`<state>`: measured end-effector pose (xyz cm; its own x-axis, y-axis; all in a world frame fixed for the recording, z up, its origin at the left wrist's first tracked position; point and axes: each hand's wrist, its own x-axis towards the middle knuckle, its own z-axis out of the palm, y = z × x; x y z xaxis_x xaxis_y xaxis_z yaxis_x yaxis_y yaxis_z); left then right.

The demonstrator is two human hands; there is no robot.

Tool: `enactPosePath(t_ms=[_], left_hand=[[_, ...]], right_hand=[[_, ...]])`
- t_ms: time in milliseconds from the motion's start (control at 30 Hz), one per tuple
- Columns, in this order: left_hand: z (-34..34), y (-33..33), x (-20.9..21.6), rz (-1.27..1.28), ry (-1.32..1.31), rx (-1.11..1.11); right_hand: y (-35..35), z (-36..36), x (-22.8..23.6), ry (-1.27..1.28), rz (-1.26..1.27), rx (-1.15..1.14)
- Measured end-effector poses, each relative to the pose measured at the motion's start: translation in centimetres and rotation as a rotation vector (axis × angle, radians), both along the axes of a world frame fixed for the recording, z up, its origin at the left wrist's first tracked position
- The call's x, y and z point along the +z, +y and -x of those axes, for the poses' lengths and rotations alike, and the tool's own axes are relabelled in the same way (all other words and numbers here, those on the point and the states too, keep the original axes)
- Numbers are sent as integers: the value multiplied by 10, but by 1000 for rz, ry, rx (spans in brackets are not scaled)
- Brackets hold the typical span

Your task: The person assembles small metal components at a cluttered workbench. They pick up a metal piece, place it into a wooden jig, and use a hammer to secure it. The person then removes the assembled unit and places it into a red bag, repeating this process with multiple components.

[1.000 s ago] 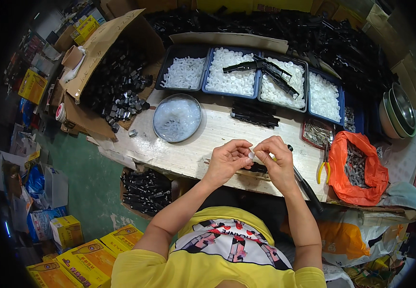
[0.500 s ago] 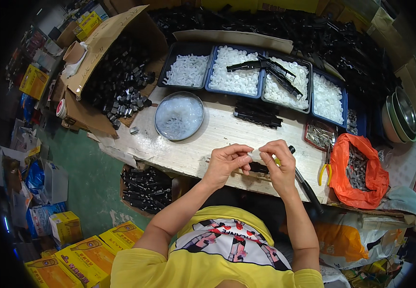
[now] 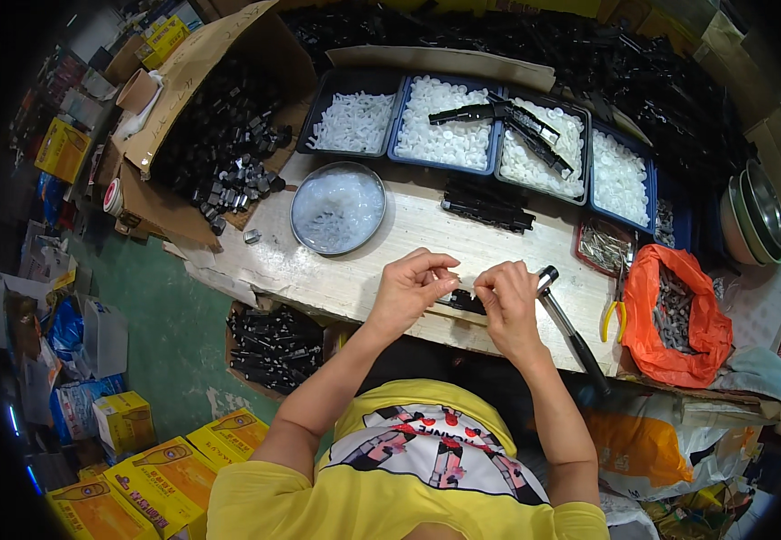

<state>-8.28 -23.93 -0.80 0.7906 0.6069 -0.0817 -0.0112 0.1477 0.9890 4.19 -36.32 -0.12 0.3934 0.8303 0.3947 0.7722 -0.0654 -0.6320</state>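
Bench point(image 3: 408, 220), hammer point(image 3: 576, 338) beside right hand point(image 3: 510, 310)

Fingers point(image 3: 435, 261) near black part point(image 3: 466, 303)

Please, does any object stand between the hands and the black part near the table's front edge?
Nothing visible does. The left hand and right hand are close to the black part, one at each side; the hammer lies to their right. What the hands themselves hide, I cannot tell.
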Motion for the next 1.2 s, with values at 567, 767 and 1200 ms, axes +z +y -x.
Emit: enactPosePath(t_ms=[567,767,1200], left_hand=[[-9,-1,-2,-701,303,-201],[-32,16,19,-854,504,-511],[-203,43,30,-1238,521,-196]], right_hand=[[1,1,-12,-232,87,67],[-31,-87,4,-222,-4,-274],[-45,-168,-11,-485,668,-582]])
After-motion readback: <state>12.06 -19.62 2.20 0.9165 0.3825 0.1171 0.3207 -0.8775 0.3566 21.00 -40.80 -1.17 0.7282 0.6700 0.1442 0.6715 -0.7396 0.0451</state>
